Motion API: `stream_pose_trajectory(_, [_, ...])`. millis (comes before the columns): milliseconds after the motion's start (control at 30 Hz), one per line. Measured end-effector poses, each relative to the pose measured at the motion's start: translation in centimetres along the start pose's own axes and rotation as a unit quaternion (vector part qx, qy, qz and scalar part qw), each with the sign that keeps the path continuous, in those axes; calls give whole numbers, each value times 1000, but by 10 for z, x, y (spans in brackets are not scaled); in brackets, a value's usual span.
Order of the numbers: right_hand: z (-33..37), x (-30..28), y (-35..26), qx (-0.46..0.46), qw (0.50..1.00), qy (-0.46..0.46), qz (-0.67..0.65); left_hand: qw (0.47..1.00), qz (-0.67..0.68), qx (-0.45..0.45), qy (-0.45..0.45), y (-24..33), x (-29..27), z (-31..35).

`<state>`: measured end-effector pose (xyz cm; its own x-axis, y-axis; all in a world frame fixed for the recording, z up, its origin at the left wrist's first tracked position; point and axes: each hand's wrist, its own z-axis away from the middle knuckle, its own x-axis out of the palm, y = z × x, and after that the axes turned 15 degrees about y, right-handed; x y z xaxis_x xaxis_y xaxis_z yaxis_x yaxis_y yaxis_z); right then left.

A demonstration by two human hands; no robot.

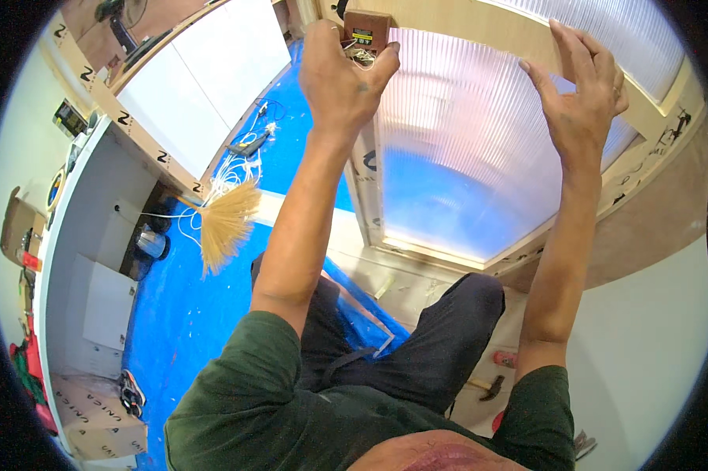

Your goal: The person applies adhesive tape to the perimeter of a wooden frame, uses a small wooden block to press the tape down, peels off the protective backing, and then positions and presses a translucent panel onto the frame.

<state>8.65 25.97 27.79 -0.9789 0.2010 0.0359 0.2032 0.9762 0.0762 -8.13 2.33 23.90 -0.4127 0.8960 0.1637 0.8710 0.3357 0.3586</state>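
Note:
Both my arms reach up toward a pale wooden door frame (448, 17) with a ribbed translucent panel (456, 141). At the frame's left side, my left hand (340, 82) is closed around a small brown box (376, 22) with a yellow and black label. Thin shiny pieces (361, 56) show between its thumb and fingers; their kind I cannot make out. Farther right, my right hand (580, 102) is raised before the wooden rail, thumb and fingers apart, with nothing visible in it. Whether its fingertips touch the rail I cannot tell.
Blue sheeting (173, 314) covers the floor at left. On it lie a straw broom (228, 224), a tangled white cable (232, 174) and a power tool (248, 147). A hammer (489, 387) lies beside my right leg. A shelf unit (95, 259) stands along the left.

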Motion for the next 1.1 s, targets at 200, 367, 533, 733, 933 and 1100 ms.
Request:
stream_pose_trajectory(200, [2, 3, 6, -8, 999, 25, -34, 997, -52, 36, -42, 6, -1, -12])
stream_pose_trajectory(367, [-1, 1, 0, 14, 999, 13, -26, 995, -46, 51, -79, 4, -5, -25])
stream_pose_trajectory(533, [-10, -12, -17, 28, 998, -50, 18, 979, -41, 148, -131, 11, -11, -45])
stream_pose_trajectory(733, [-13, -14, -21, 18, 999, -32, -14, 939, -21, 288, -187, 8, -10, -71])
stream_pose_trajectory(933, [-17, -14, -38, 58, 998, -3, -14, 907, -64, 337, -245, 19, -4, -79])
stream_pose_trajectory(1100, [-16, -13, -38, 58, 998, 5, -13, 881, -46, 396, -255, 30, 2, -83])
